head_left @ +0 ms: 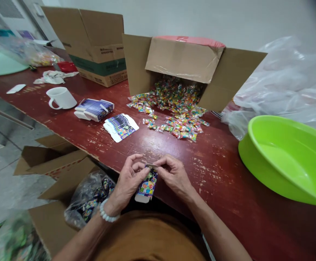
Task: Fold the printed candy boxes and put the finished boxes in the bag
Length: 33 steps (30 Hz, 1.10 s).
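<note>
My left hand (pixel 130 177) and my right hand (pixel 174 174) both grip a small printed paper box (pixel 146 186) at the near edge of the red wooden table (pixel 223 170). The fingers of both hands pinch its top flap. Further back lie a flat unfolded box (pixel 121 127) and a small stack of boxes (pixel 94 109). Beyond them, small colourful sweets (pixel 175 108) spill out of a tipped cardboard box (pixel 190 69).
A lime green basin (pixel 290 159) sits at the right, with clear plastic bags (pixel 288 79) behind it. A white mug (pixel 60 98) and another cardboard box (pixel 98 47) stand at the back left. Below the table edge, an open carton holds a bag of printed boxes (pixel 89 197).
</note>
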Each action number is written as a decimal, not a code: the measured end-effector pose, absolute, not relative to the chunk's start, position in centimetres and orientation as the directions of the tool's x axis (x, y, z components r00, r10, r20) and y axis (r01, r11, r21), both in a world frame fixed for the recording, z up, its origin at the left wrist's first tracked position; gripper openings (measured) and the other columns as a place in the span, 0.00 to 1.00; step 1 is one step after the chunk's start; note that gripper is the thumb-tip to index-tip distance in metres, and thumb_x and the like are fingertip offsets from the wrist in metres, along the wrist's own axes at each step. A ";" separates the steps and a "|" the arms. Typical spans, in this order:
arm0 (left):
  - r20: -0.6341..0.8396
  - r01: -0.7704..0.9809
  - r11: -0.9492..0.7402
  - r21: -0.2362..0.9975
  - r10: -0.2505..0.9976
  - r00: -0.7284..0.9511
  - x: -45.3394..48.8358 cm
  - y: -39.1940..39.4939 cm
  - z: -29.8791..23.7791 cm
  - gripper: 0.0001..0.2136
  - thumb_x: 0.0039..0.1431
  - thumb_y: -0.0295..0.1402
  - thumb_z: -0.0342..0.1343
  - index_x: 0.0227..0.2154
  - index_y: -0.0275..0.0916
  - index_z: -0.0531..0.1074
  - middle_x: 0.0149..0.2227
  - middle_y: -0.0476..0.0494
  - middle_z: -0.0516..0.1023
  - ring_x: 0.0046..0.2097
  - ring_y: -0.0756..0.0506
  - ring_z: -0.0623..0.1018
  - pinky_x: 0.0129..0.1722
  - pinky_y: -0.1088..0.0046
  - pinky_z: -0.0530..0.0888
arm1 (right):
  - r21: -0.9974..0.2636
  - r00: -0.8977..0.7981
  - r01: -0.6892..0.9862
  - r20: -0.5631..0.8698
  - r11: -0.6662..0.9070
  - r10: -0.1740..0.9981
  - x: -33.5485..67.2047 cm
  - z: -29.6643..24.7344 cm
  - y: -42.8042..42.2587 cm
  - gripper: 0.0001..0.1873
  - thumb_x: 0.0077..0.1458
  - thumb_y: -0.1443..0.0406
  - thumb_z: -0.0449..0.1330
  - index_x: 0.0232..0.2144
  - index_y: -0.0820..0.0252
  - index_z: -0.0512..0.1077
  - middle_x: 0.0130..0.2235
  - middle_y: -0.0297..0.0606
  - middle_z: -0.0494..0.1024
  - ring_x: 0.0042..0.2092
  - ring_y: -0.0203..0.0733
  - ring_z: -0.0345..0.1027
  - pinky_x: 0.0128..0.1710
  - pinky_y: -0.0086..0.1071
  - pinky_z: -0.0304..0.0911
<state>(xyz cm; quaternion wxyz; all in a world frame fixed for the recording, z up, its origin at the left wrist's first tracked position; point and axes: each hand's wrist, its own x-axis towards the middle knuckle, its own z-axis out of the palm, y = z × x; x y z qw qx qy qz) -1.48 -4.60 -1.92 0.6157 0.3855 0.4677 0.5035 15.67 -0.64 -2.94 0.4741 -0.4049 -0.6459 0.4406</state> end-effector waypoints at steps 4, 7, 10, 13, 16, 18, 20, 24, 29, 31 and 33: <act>-0.393 -0.291 0.460 0.839 0.882 0.261 -1.0 -4.5 -1.1 0.24 0.63 0.51 0.54 0.54 0.39 0.68 0.34 0.44 0.80 0.26 0.48 0.79 0.23 0.74 0.75 | -0.919 -0.249 0.125 0.336 0.374 0.908 15.5 -2.9 -1.1 0.07 0.59 0.61 0.62 0.32 0.56 0.78 0.32 0.38 0.79 0.35 0.41 0.72 0.37 0.34 0.66; -0.471 -0.297 0.523 0.799 0.851 0.232 -0.5 -4.4 -1.0 0.29 0.64 0.56 0.47 0.57 0.39 0.67 0.26 0.45 0.78 0.18 0.49 0.74 0.17 0.75 0.71 | -0.979 -0.316 0.056 0.166 0.194 0.934 15.3 -2.7 -1.3 0.11 0.61 0.58 0.61 0.30 0.57 0.76 0.38 0.39 0.82 0.31 0.38 0.72 0.35 0.33 0.68; -0.435 -0.249 0.471 0.846 0.881 0.188 -0.2 -4.2 -1.3 0.33 0.63 0.58 0.45 0.60 0.39 0.66 0.25 0.46 0.77 0.19 0.48 0.75 0.17 0.76 0.71 | -0.987 -0.342 -0.129 -0.043 -0.092 0.939 15.1 -2.3 -1.0 0.11 0.55 0.58 0.66 0.28 0.58 0.73 0.41 0.37 0.83 0.24 0.32 0.67 0.26 0.30 0.67; -0.356 -0.197 0.390 0.900 0.916 0.185 -0.2 -4.0 -1.6 0.35 0.62 0.60 0.44 0.62 0.40 0.65 0.27 0.45 0.79 0.20 0.49 0.75 0.19 0.76 0.73 | -0.942 -0.358 -0.242 -0.136 -0.232 0.924 14.8 -1.7 -0.5 0.12 0.49 0.59 0.70 0.28 0.60 0.73 0.41 0.39 0.83 0.24 0.33 0.68 0.22 0.29 0.67; -0.319 -0.159 0.350 0.923 0.928 0.190 -0.4 -3.8 -1.8 0.36 0.62 0.60 0.44 0.64 0.40 0.63 0.29 0.43 0.80 0.21 0.49 0.75 0.20 0.75 0.73 | -0.931 -0.336 -0.275 -0.140 -0.239 0.931 14.7 -1.3 -0.3 0.12 0.50 0.58 0.69 0.26 0.60 0.73 0.42 0.41 0.83 0.25 0.35 0.69 0.20 0.29 0.67; -0.309 -0.137 0.336 0.932 0.932 0.187 -0.5 -3.8 -1.9 0.35 0.62 0.59 0.45 0.65 0.40 0.63 0.32 0.41 0.81 0.24 0.48 0.77 0.21 0.75 0.73 | -0.952 -0.321 -0.252 -0.089 -0.176 0.943 14.8 -1.3 -0.3 0.12 0.51 0.58 0.67 0.26 0.60 0.73 0.41 0.40 0.83 0.28 0.36 0.71 0.23 0.29 0.68; -0.305 -0.122 0.329 0.936 0.935 0.183 -0.6 -3.8 -2.0 0.35 0.63 0.58 0.46 0.64 0.40 0.64 0.34 0.40 0.81 0.26 0.48 0.77 0.23 0.75 0.74 | -0.981 -0.317 -0.183 -0.007 -0.068 0.949 15.0 -1.3 -0.4 0.10 0.54 0.60 0.65 0.26 0.59 0.73 0.40 0.39 0.83 0.32 0.37 0.73 0.28 0.31 0.69; -0.293 -0.078 0.313 0.947 0.936 0.194 -0.5 -3.7 -1.9 0.33 0.64 0.57 0.46 0.63 0.40 0.67 0.30 0.43 0.81 0.26 0.47 0.78 0.26 0.73 0.75 | -0.980 -0.350 0.000 0.185 0.198 0.918 15.9 -1.4 -0.6 0.07 0.58 0.63 0.61 0.29 0.58 0.73 0.40 0.38 0.82 0.38 0.39 0.73 0.38 0.33 0.68; -0.156 0.048 0.150 0.987 0.975 0.160 -0.5 -3.2 -1.3 0.29 0.62 0.56 0.49 0.56 0.41 0.76 0.42 0.38 0.83 0.50 0.38 0.78 0.53 0.62 0.74 | -0.930 -0.338 0.201 0.227 0.306 0.913 16.5 -1.4 0.0 0.06 0.57 0.66 0.61 0.27 0.59 0.73 0.35 0.36 0.82 0.32 0.36 0.72 0.32 0.30 0.66; -0.190 0.068 0.180 0.981 0.966 0.175 -0.6 -3.0 -1.2 0.31 0.63 0.57 0.47 0.58 0.40 0.74 0.42 0.38 0.83 0.52 0.37 0.78 0.55 0.59 0.72 | -0.946 -0.368 0.192 0.177 0.261 0.913 16.5 -1.4 0.4 0.04 0.57 0.66 0.61 0.30 0.58 0.76 0.37 0.36 0.83 0.32 0.36 0.73 0.32 0.29 0.66; -0.224 0.079 0.212 0.974 0.952 0.208 -0.7 -2.9 -1.1 0.33 0.63 0.58 0.45 0.59 0.39 0.72 0.42 0.37 0.83 0.51 0.37 0.78 0.55 0.59 0.73 | -0.954 -0.386 0.161 0.176 0.254 0.906 16.4 -1.3 0.7 0.05 0.57 0.66 0.61 0.32 0.58 0.77 0.37 0.37 0.84 0.34 0.37 0.75 0.34 0.30 0.68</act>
